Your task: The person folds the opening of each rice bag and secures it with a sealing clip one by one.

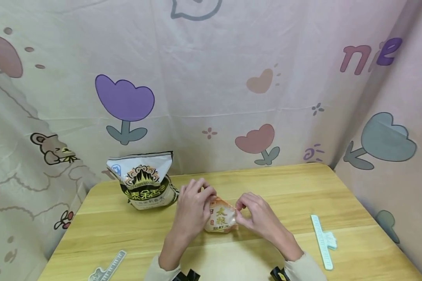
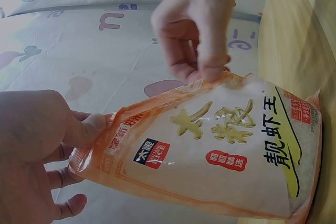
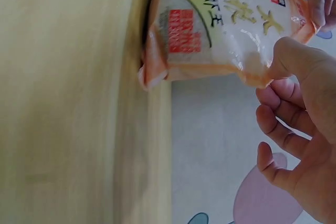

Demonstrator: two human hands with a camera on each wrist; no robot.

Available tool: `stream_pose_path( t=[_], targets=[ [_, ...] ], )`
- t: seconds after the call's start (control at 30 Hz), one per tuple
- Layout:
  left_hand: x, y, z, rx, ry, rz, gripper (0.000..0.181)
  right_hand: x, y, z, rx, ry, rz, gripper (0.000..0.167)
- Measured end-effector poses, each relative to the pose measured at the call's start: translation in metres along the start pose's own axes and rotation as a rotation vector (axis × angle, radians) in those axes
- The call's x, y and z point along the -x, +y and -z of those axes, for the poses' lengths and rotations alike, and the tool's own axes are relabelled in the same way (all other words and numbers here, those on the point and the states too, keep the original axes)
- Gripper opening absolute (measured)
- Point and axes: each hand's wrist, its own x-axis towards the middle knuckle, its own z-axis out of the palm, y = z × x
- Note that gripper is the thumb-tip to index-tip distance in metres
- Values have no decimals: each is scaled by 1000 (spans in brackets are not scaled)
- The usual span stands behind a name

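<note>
An orange and white bag of rice with gold lettering stands on the wooden table in the head view. My left hand pinches its top corner between thumb and fingers, as the left wrist view also shows on the orange film of the rice bag. At the bag's right edge, my right hand pinches the film between thumb and forefinger. In the right wrist view the other fingers of the right hand are spread loosely apart from the bag. Its back side is hidden.
A larger black and white rice bag with a folded top stands at the back left of the table. A pale green sealing clip lies to the right, and a whitish one at the front left. Printed cloth hangs behind.
</note>
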Motion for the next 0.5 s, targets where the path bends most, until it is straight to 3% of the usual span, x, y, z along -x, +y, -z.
stream_pose_path(
  t=[0.2,0.5],
  targets=[
    [-2,-2,2,3,-3,7,12,0,2,-1,24,-12,-1,21],
    [0,-1,1,-12,-19,1,12,4,1,4,69,-67,-66,21]
  ],
)
